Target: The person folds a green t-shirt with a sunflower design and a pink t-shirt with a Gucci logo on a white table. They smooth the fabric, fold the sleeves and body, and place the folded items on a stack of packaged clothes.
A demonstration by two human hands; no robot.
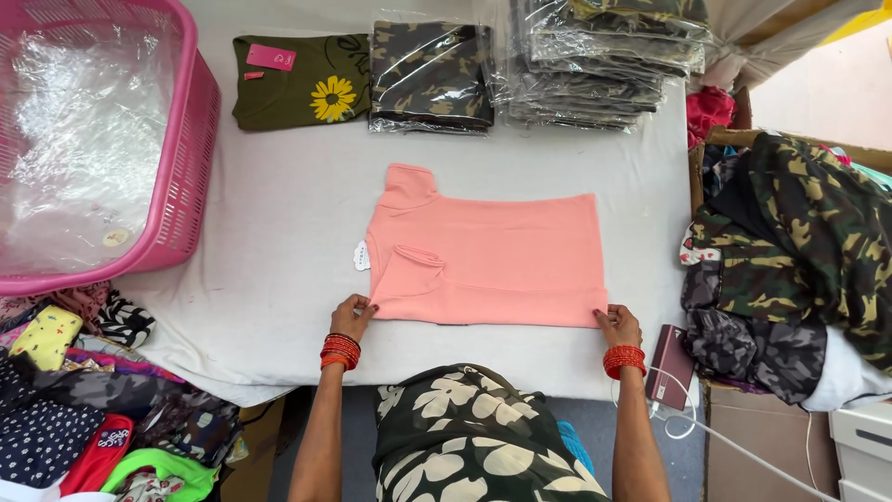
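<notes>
as if pinned: pink shirt point(492, 256) under hands point(351, 316)

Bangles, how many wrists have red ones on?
2. One stack of red bangles sits on the left wrist, another stack on the right wrist, both by the pink top.

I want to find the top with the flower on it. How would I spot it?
Start at the white table and look to its far edge, just right of the pink basket. There lies a folded dark green top. Unlike the camouflage packs in plastic beside it, it is unwrapped and bears a yellow flower.
</notes>
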